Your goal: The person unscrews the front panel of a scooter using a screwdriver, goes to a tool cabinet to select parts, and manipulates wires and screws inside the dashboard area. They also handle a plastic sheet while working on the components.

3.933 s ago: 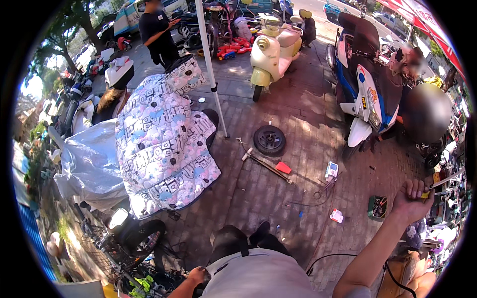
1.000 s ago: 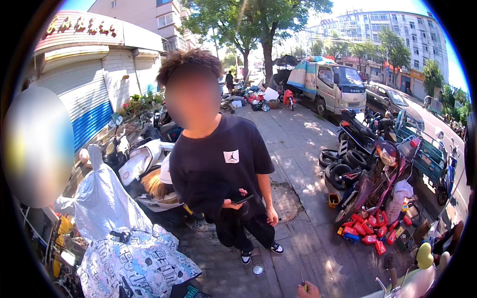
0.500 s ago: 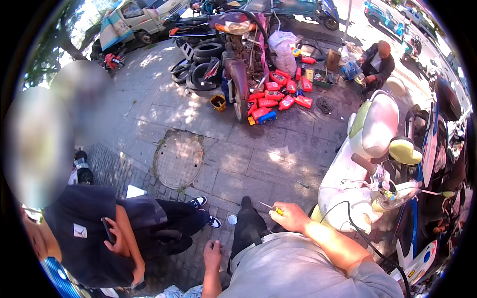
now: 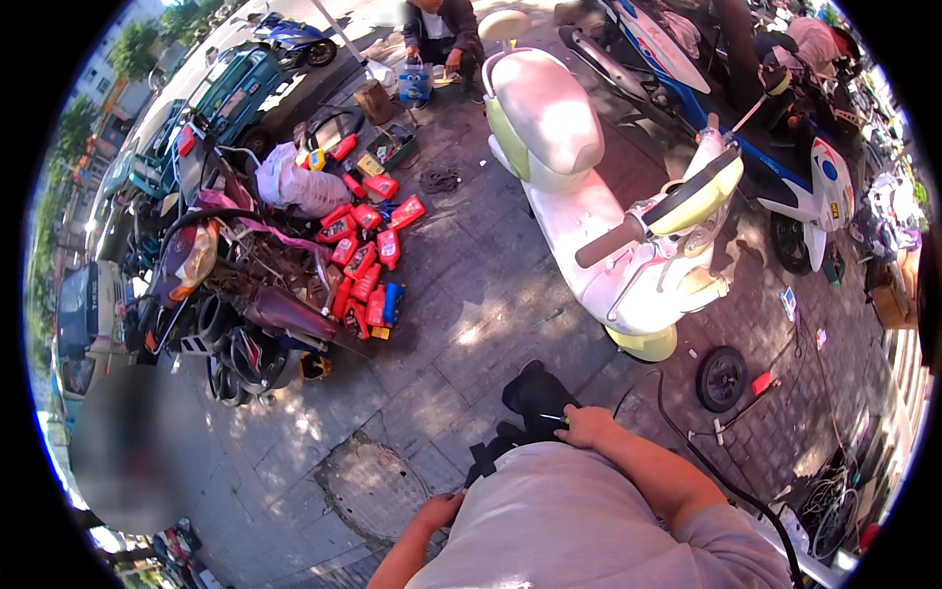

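My right hand [image 4: 589,428] is closed on a screwdriver [image 4: 561,419] with a yellow handle and thin shaft, held over my dark trousers, pointing left. My left hand [image 4: 442,510] is at the left side of my waist, fingers curled; what they hold, if anything, is hidden. Ahead on the right stands a cream scooter [image 4: 579,245] with a pale yellow-green front fender. A black hose runs down past my right arm. On the paving to the right lie a black wheel [image 4: 721,378], a red object [image 4: 761,383] and a long-handled tool [image 4: 719,428].
A person [image 4: 442,39] crouches at the back. Several red bottles [image 4: 363,285] lie piled beside an old motorbike [image 4: 265,304] and tyres on the left. A manhole cover [image 4: 373,471] is left of my feet; a blue-white scooter [image 4: 824,196] stands at the far right.
My view has swung rightward, so the person with a phone on my left is no longer visible. My left hand has come closer to my waist; my right still grips the screwdriver.
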